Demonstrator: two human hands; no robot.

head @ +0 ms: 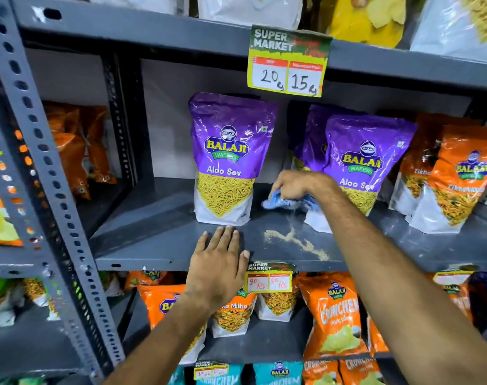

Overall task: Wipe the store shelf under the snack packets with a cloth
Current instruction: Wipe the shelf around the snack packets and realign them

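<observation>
The grip of the right hand (pixel 295 184) is closed around a crumpled light-blue cloth (pixel 285 202), fingers curled over the top of it and pressing it down onto the dark grey metal shelf board (pixel 153 232). The cloth sits deep on the shelf, in the gap between two tall purple and white Aloo Sev snack packets: one standing upright to the left (pixel 225 159), and another to the right (pixel 358 168), partly behind the reaching forearm. That gap looks like the stretch being cleaned, with the packets parted to bare the board. In front of the cloth, nearer the shelf's edge, lies a pale trail of crumbs and dust (pixel 295 240), not yet wiped away. The left hand (pixel 220 262) holds nothing; it lies flat and open, palm down, on the front lip of the shelf just below the left packet, probably to steady the person's reach. A yellow and white price tag (pixel 268 277) hangs from the shelf edge, touching that hand's thumb side. Orange snack packets (pixel 458 179) crowd the right end of the shelf.
</observation>
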